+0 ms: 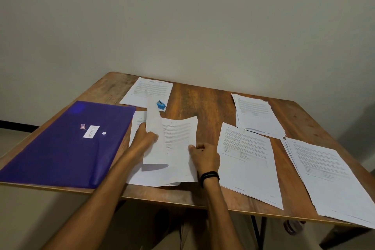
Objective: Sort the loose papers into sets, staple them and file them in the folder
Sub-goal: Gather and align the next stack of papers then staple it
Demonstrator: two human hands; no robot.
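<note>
A stack of printed white papers (pixel 178 148) lies at the front middle of the wooden table (pixel 205 103). My left hand (pixel 145 138) pinches a lifted, bent sheet (pixel 154 134) at its left edge. My right hand (pixel 204 155) grips the right edge of the stack's upper sheets. A purple folder (pixel 67 144) with a white label lies closed at the left. A small blue stapler (pixel 161 105) sits on a far sheet (pixel 147 93).
Three more piles of printed paper lie on the right: one at the back (pixel 257 115), one in the middle (pixel 249 162) and one overhanging the table's front right edge (pixel 332 180). A wall stands behind the table. My right wrist wears a black band (pixel 210 176).
</note>
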